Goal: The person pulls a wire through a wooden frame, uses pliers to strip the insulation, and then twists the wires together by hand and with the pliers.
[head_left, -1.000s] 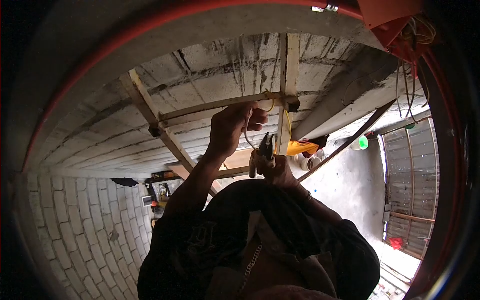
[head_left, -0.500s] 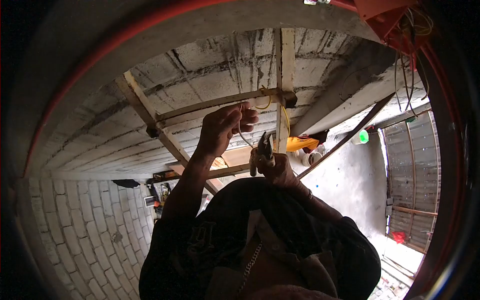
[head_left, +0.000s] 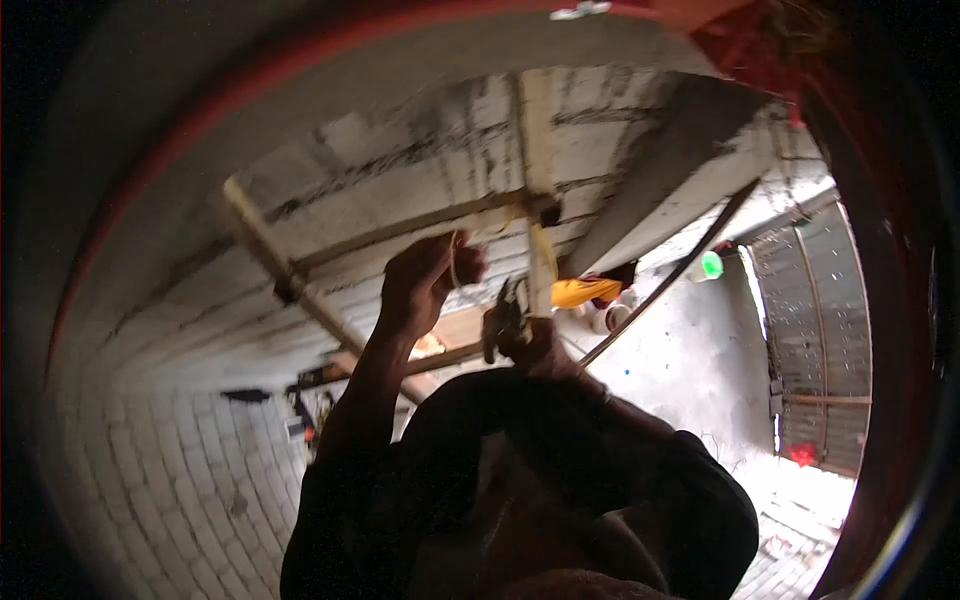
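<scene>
The left hand (head_left: pixel 425 285) is raised toward the wooden ladder-like frame of pale timber bars (head_left: pixel 400 228) fixed against the grey block wall (head_left: pixel 400 150). Its fingers are curled together, pinching a thin pale wire (head_left: pixel 453 262) that loops up from the fist at about 1 o'clock. Compared with half a second ago the whole view has swung and gone blurred, and this hand sits lower and further left in the picture, its fingers drawn in tighter around the wire rather than fanned along the crossbar.

The right hand (head_left: pixel 525 340) lies at 4 o'clock of the left, wrapped closed on the handles of dark metal pliers (head_left: pixel 503 318). The nose of the pliers points upward, just beside the upright timber bar (head_left: pixel 535 180) and near the wire; whether it touches the wire cannot be told through the blur. The pliers look nearer the left hand than a second ago, so the two hands appear to be working the wire close to the joint of crossbar and upright.

At 3 o'clock a yellow cloth bundle (head_left: pixel 582 292) lies on the concrete floor (head_left: pixel 700 380), with a green round container (head_left: pixel 711 264) beyond it.
</scene>
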`<state>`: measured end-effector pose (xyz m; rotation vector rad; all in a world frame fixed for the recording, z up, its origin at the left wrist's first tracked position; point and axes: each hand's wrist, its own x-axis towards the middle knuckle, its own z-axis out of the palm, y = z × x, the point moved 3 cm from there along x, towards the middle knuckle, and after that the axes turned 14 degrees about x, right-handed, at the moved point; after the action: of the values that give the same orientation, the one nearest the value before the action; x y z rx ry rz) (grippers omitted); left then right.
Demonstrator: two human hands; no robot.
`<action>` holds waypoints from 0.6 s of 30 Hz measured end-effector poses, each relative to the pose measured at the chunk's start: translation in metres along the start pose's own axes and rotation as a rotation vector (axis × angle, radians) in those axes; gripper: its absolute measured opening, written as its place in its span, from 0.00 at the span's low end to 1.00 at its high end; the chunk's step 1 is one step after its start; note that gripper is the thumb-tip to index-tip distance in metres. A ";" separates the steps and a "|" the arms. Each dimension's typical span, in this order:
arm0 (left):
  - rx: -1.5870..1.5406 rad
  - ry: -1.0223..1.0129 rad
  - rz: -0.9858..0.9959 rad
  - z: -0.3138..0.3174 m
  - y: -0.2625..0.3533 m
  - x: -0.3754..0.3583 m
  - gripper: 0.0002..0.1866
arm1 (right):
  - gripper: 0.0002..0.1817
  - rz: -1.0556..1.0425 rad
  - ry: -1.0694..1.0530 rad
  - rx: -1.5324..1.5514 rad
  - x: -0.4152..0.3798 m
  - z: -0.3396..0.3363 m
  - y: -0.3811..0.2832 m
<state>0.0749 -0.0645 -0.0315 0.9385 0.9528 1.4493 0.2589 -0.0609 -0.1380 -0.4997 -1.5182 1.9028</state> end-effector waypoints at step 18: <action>0.261 -0.096 -0.067 0.053 0.008 0.025 0.13 | 0.17 -0.219 -0.057 -0.543 -0.046 -0.035 -0.147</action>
<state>0.1191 -0.0373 -0.0040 1.1446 1.1083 1.2316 0.3504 -0.0493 -0.0101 -0.4886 -2.0430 1.3389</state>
